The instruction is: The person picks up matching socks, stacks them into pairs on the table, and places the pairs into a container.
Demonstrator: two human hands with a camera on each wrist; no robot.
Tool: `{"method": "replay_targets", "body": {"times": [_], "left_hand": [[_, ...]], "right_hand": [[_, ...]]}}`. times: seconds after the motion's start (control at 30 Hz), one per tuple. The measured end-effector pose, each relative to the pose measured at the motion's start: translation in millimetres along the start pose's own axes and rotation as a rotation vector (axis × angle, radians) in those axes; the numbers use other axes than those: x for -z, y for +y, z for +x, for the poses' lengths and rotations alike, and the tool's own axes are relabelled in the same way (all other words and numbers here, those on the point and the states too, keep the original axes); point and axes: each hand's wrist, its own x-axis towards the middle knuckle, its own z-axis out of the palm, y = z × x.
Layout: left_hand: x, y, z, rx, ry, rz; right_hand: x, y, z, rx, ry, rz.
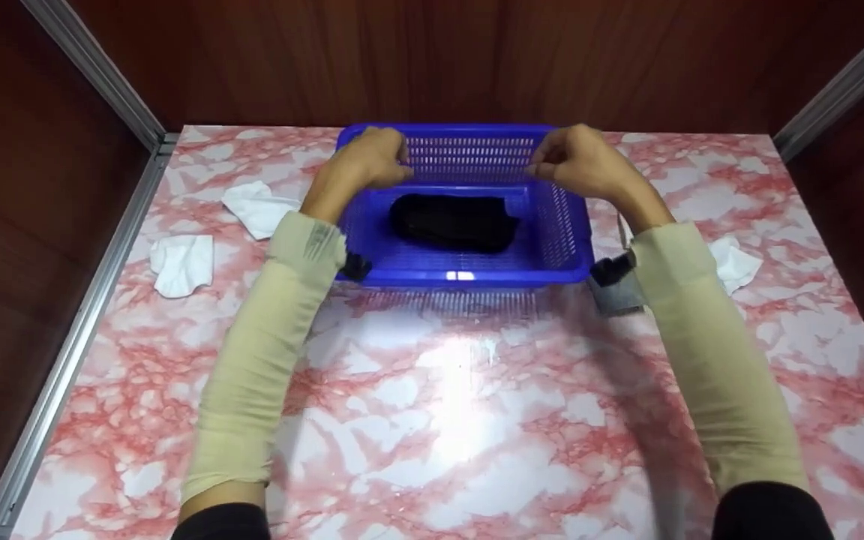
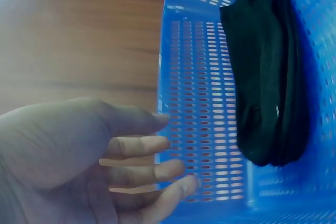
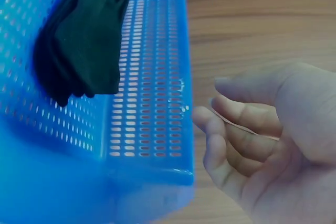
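Observation:
A blue plastic basket (image 1: 469, 276) with slotted walls stands at the far middle of the table. Inside it lies a stack of folded black socks (image 1: 453, 223), several layers thick in the left wrist view. My left hand (image 1: 373, 156) hovers over the basket's far left corner; its fingers (image 2: 170, 169) are loosely bent and hold nothing. Over the far right corner is my right hand (image 1: 582, 161), its thumb and fingers (image 3: 212, 150) relaxed with a gap between them. Both hands are apart from the socks.
Two crumpled white cloths, one the nearer cloth (image 1: 182, 265), lie left of the basket. Another white cloth (image 1: 736, 264) is at the right, partly behind the right forearm. A grey flat object (image 1: 618, 298) sits by the basket's near right corner. Brown wood panels (image 1: 469, 60) enclose the table.

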Motion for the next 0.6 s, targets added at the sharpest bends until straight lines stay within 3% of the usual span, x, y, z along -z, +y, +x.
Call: {"method": "replay_targets", "body": {"times": [0.1, 0.27, 0.43, 0.6], "left_hand": [[1.3, 1.9, -14.9, -0.052, 0.082, 0.015], [-4.8, -1.5, -42.2, -0.142, 0.28, -0.022], [-12.5, -8.1, -65.5, -0.165, 0.446, -0.126], [-19.7, -21.8, -81.0, -0.163, 0.554, -0.203]], "right_hand": [[-4, -1, -13.1, -0.008, 0.098, 0.011], [-18, 2, -29.6, -0.003, 0.234, -0.031], [-33, 16, -38.9, 0.005, 0.246, -0.081], [-47, 30, -41.0, -0.025, 0.224, -0.075]]}}
